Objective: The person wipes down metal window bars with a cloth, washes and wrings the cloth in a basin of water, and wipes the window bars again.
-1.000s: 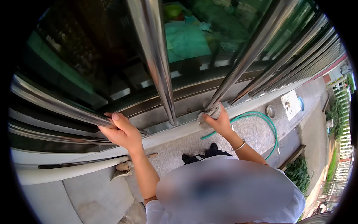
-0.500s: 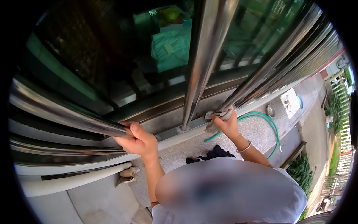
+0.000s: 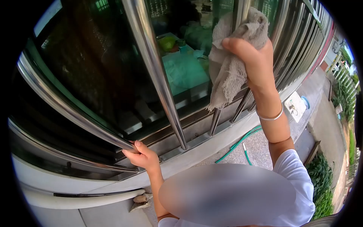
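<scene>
My left hand (image 3: 144, 156) grips the lower end of a shiny metal bar (image 3: 81, 118) of the window grille. A frayed grey-beige cloth (image 3: 228, 83) is bunched in my right hand (image 3: 254, 62), its edge hanging down. The cloth is pressed around an upright bar (image 3: 241, 11), high on the right; my fingertips there are hidden behind it. Between my hands stands another upright bar (image 3: 154, 62), touched by neither. Dark window glass (image 3: 102, 64) lies behind the bars, with green items showing through or reflected in it.
On the ground lie a green hose (image 3: 235, 146) and a white board (image 3: 294, 106) with small items on it. A white pipe (image 3: 87, 199) runs along the wall at lower left, by some brownish lumps (image 3: 140, 200). Bushes (image 3: 320, 179) grow at the right.
My right hand has moved up with the cloth, from the base of a bar to high on one. My left hand keeps its grip on its bar. The view has shifted.
</scene>
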